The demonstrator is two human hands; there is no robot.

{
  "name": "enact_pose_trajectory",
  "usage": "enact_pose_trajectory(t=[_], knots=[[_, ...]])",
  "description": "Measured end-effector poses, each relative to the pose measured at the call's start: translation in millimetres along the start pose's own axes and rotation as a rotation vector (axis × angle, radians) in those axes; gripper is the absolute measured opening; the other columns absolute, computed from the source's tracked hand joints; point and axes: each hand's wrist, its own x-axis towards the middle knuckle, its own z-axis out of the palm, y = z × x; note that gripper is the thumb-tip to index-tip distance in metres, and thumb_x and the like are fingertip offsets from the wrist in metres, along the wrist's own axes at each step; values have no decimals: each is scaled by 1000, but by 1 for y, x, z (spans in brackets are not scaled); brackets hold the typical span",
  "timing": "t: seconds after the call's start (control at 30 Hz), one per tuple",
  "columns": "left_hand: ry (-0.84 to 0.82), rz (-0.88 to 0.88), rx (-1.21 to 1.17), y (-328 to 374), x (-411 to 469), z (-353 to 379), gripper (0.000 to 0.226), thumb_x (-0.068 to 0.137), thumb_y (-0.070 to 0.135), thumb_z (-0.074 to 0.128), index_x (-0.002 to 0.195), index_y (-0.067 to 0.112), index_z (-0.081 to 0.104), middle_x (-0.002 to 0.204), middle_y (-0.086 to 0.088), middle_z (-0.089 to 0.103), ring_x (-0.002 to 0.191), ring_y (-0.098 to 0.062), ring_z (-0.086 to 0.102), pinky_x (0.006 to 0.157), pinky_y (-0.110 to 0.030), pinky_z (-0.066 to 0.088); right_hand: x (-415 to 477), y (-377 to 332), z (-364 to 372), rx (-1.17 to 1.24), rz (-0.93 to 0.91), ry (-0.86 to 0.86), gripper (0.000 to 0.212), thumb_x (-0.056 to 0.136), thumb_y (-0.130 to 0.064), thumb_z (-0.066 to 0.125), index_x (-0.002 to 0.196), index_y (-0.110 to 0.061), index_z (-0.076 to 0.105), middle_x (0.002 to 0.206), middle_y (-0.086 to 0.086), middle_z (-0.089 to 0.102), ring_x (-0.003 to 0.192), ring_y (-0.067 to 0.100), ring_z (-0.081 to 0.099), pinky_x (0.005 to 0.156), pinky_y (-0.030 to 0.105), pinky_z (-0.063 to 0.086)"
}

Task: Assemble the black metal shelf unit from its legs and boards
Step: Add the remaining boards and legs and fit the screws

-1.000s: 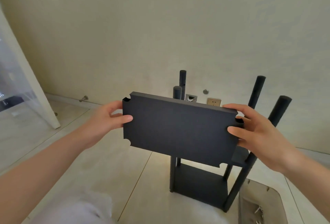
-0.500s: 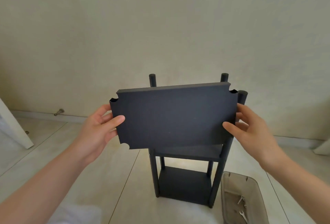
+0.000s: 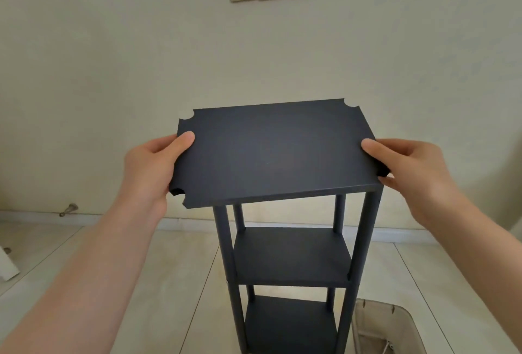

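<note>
Top board (image 3: 271,153) held near level just above the legs (image 3: 365,240), offset to their left. Short edges gripped by left hand (image 3: 149,173) and right hand (image 3: 412,170). Two lower boards (image 3: 291,255) already fitted. Step judged: seating the top board. Next: notches (image 3: 177,191) to be aligned with leg tops, then board lowered.

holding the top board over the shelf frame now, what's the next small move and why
Probably ease the flat black metal board a little to the right before lowering. The left hand and right hand grip its short ends above the black upright legs, but its left front corner notch sits outside the front left leg, so the notches likely would not meet the legs.
</note>
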Motion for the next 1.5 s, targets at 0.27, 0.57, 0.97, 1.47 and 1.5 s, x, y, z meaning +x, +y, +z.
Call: enact_pose_trajectory(t=[0.27,0.57,0.97,1.47,1.5], knots=[[-107,4,58,-5,23,26,15,94,27,69,101,15,74,96,-2,76,68,-16,65,53,-27,46,22,5,-9,-237,-54,71,16,90,-32,65,77,-27,73,65,-19,70,55,-6,61,62,21,44],[-392,14,-68,-10,37,30,35,99,15,54,128,29,69,124,8,71,99,-11,66,86,-32,55,56,10,0,-93,180,73,19,90,-28,68,85,-10,73,78,1,66,67,17,58,68,33,49],[-384,-48,53,-35,42,38,32,98,5,55,106,26,78,111,3,76,98,-17,74,87,-38,54,63,29,-10,-56,238,29,26,90,-27,69,93,-2,72,81,4,67,69,18,59,64,31,49],[-333,-106,46,-47,33,40,30,98,10,58,94,30,81,106,4,78,86,-8,73,85,-31,51,62,44,-5,24,359,10,33,92,-28,67,99,5,68,84,10,61,70,21,52,59,29,44],[-333,-109,37,-48,33,39,28,98,10,58,98,28,79,106,5,78,86,-6,73,83,-29,52,62,45,-5,18,367,-3,37,92,-28,67,101,8,67,84,10,61,70,21,52,60,30,45]])
